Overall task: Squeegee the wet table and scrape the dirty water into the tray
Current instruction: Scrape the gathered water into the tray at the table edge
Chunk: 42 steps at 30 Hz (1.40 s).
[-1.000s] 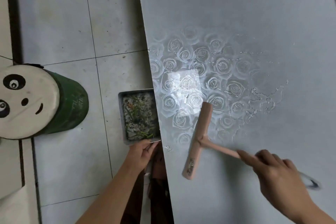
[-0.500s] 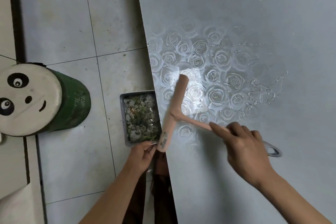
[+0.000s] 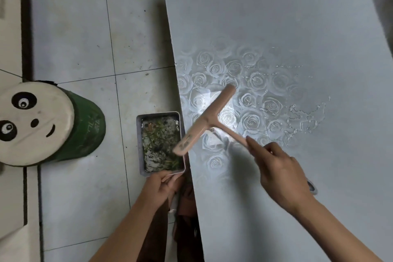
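A pink T-shaped squeegee (image 3: 205, 118) lies tilted over the table's left edge, its lower blade end above the tray's right rim. My right hand (image 3: 278, 173) grips its handle. The grey tray (image 3: 139, 144), full of dirty water and green scraps, is held beside and below the table edge. My left hand (image 3: 162, 185) grips the tray's near end. The grey table (image 3: 276, 17) has a rose pattern, with puddles of water (image 3: 304, 119) to the right of the squeegee.
A green stool with a panda face (image 3: 32, 123) stands on the tiled floor (image 3: 80, 38) to the left of the tray. A white cabinet edge runs along the far left.
The squeegee has swept from the table's middle leftward to the edge, and its blade end now hangs over the tray. My left hand keeps holding the tray.
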Each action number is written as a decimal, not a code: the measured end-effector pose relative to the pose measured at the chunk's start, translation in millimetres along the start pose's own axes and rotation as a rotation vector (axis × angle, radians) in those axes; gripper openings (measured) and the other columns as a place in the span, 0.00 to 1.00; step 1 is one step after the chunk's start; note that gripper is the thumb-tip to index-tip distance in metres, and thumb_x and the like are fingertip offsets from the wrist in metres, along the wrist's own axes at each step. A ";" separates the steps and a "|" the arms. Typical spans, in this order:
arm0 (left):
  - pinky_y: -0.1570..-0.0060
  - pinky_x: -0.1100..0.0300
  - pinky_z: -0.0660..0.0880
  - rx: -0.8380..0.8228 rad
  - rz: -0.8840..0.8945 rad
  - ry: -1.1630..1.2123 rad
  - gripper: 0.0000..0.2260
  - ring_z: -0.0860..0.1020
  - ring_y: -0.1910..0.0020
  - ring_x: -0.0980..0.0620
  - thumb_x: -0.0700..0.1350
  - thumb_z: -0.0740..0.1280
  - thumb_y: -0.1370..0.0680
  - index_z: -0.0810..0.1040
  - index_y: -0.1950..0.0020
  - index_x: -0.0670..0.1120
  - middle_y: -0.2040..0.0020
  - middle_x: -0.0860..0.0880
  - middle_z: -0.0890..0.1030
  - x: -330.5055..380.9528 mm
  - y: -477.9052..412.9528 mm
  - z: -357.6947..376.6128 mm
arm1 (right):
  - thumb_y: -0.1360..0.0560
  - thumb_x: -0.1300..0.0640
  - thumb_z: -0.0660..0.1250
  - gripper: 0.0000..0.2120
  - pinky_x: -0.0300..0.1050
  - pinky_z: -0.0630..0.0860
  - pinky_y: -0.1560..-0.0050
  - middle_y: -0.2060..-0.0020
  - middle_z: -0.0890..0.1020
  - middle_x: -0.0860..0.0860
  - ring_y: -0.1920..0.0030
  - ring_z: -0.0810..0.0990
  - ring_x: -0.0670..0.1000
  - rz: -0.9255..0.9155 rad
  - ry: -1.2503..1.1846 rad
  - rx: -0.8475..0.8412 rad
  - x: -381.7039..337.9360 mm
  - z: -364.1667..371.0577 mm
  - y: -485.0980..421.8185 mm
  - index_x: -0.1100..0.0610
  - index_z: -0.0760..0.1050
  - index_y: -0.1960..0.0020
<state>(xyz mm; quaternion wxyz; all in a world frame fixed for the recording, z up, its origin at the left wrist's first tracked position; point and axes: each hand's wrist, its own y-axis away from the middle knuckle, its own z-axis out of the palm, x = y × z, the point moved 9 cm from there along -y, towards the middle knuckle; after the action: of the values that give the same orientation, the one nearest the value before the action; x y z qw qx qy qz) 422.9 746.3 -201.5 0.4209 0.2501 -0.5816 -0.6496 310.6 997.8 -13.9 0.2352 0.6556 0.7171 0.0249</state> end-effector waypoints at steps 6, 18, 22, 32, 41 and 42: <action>0.50 0.50 0.79 -0.004 0.001 -0.085 0.09 0.83 0.53 0.41 0.32 0.63 0.24 0.83 0.57 0.40 0.55 0.39 0.83 32.9 12.5 -0.3 | 0.23 0.59 0.62 0.23 0.52 0.73 0.59 0.53 0.75 0.53 0.52 0.78 0.63 0.148 0.010 -0.011 55.3 -42.8 -35.0 0.43 0.68 0.29; 0.38 0.40 0.70 0.050 0.035 -0.134 0.18 0.71 0.36 0.30 0.24 0.53 0.24 0.70 0.37 0.36 0.37 0.36 0.74 87.5 65.4 32.7 | 0.24 0.61 0.65 0.22 0.52 0.75 0.65 0.61 0.72 0.43 0.65 0.77 0.52 0.429 0.125 -0.133 215.2 -74.7 86.2 0.46 0.72 0.33; 0.40 0.40 0.70 0.040 -0.006 -0.218 0.14 0.71 0.37 0.30 0.26 0.53 0.23 0.71 0.41 0.32 0.36 0.33 0.73 81.6 81.4 49.4 | 0.23 0.59 0.62 0.21 0.52 0.76 0.61 0.59 0.73 0.42 0.62 0.77 0.49 0.525 0.075 -0.171 253.7 -56.4 120.9 0.44 0.71 0.32; 0.56 0.42 0.77 -0.006 -0.044 -0.363 0.17 0.73 0.40 0.30 0.28 0.54 0.22 0.66 0.33 0.29 0.37 0.30 0.73 54.5 98.9 95.6 | 0.20 0.58 0.59 0.21 0.48 0.68 0.59 0.55 0.74 0.50 0.56 0.77 0.58 0.236 -0.014 -0.138 188.2 -13.1 48.5 0.46 0.67 0.28; 0.51 0.46 0.78 -0.034 -0.042 -0.378 0.20 0.72 0.37 0.30 0.27 0.52 0.23 0.67 0.32 0.34 0.35 0.33 0.73 32.6 95.1 132.7 | 0.22 0.60 0.62 0.20 0.51 0.72 0.56 0.56 0.76 0.51 0.55 0.80 0.57 0.397 0.068 -0.129 307.2 -70.2 97.4 0.47 0.72 0.32; 0.55 0.43 0.78 -0.043 -0.037 -0.381 0.21 0.72 0.37 0.30 0.27 0.52 0.24 0.67 0.31 0.35 0.36 0.33 0.73 30.4 93.8 138.2 | 0.22 0.60 0.61 0.20 0.52 0.72 0.55 0.56 0.75 0.50 0.54 0.79 0.56 0.426 0.071 -0.163 322.5 -69.7 103.6 0.46 0.71 0.31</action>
<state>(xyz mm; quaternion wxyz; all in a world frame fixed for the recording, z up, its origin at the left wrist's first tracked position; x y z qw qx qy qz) 318.6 799.1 -78.4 0.2965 0.1242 -0.6322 -0.7049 371.4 1338.3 -14.6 0.2515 0.7696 0.5661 0.1550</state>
